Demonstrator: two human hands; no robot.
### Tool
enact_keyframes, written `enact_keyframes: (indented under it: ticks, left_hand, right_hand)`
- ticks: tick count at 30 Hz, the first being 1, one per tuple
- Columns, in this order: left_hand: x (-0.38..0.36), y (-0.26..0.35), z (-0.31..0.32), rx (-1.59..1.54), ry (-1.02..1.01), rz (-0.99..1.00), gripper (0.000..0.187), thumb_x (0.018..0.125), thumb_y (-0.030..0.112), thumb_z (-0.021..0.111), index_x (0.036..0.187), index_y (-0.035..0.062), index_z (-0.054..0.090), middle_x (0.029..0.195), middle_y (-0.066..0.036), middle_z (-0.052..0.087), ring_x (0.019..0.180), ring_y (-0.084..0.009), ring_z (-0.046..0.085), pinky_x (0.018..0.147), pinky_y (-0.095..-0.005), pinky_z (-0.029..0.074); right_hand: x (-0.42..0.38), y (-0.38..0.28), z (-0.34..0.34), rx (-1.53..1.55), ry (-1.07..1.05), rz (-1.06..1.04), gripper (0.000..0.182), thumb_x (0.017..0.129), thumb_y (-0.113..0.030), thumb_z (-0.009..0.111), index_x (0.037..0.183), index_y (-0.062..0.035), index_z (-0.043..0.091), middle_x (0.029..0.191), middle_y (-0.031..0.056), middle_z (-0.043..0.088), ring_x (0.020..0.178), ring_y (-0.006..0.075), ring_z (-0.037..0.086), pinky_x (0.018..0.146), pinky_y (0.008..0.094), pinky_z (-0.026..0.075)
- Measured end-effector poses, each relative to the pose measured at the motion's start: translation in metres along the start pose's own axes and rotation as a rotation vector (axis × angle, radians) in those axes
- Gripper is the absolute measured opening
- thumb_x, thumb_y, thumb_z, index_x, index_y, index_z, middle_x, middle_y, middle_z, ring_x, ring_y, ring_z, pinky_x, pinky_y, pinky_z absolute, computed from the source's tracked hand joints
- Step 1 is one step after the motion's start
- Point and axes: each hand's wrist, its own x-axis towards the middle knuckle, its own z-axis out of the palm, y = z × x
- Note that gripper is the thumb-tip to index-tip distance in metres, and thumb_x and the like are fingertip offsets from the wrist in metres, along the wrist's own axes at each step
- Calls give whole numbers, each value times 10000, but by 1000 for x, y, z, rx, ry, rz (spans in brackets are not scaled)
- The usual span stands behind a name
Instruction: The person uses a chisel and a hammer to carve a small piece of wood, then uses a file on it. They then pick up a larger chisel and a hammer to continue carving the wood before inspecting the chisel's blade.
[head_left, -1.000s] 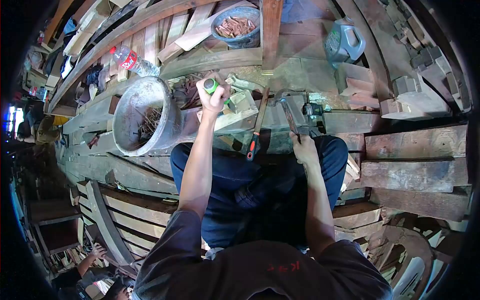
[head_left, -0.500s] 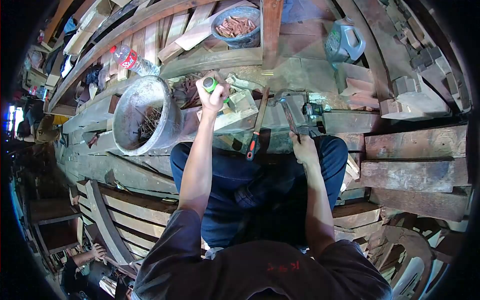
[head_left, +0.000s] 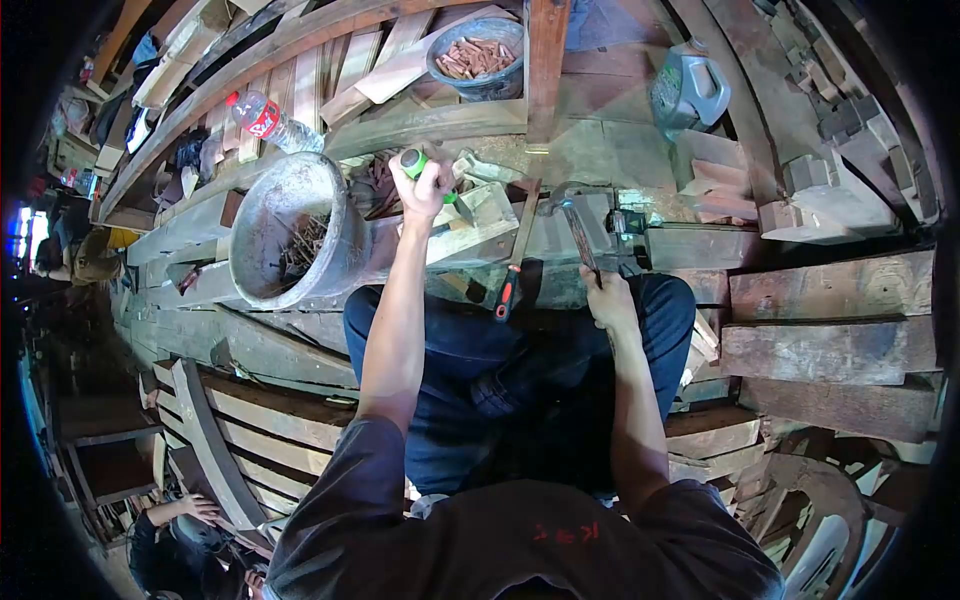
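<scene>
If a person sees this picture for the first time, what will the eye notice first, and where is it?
Probably the big grey bucket at upper left, lying tilted with nails inside. Right beside it, the left hand is closed on a green-handled tool over pale wood blocks, while the right hand grips a dark bar at the metal clamp in the middle. A smaller bowl of reddish wood pieces sits at the top.

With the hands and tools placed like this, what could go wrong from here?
1. The left hand grips a green-handled tool over a wood block; if it slips, the tip may jump toward the knees.
2. The right hand holds a thin metal bar near the clamp; fingers might get pinched.
3. The hammer lies loose at the plank edge and could fall onto the legs.
</scene>
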Motion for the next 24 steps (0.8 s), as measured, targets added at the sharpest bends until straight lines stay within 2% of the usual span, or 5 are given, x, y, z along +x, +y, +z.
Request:
enact_keyframes:
  ticks: [7,11,17,23,24]
  left_hand:
    - [6,-4,2,67,2,-44,189,805,24,528,625,-2,474,475,-37,451,374,-103,394,374,-261,309]
    - [6,-7,6,47,107,-97,212,800,19,531,594,8,480,462,-31,453,376,-112,416,392,-270,343]
    - [1,-10,13,131,44,-57,218,781,15,523,572,17,466,451,-29,460,381,-109,437,420,-268,386]
    - [3,1,17,25,79,-33,156,810,9,521,660,10,475,476,-39,439,363,-119,396,397,-275,367]
    - [4,2,16,-13,116,-24,125,821,54,504,711,0,481,494,-56,424,373,-134,380,359,-280,290]
  right_hand:
    - [3,9,5,-3,32,-64,444,985,-347,504,845,50,645,637,265,613,538,369,653,565,462,515]
    - [3,8,5,-12,34,-41,464,978,-368,506,835,51,648,645,270,615,553,373,658,588,458,518]
    - [0,5,3,-14,39,-5,492,974,-390,510,815,55,646,642,264,618,578,373,667,607,452,520]
    - [3,9,4,0,44,-61,437,974,-362,506,879,31,669,699,268,640,620,374,679,635,460,525]
    - [7,15,7,-15,55,-70,431,975,-359,507,883,29,672,707,267,643,619,371,680,639,459,527]
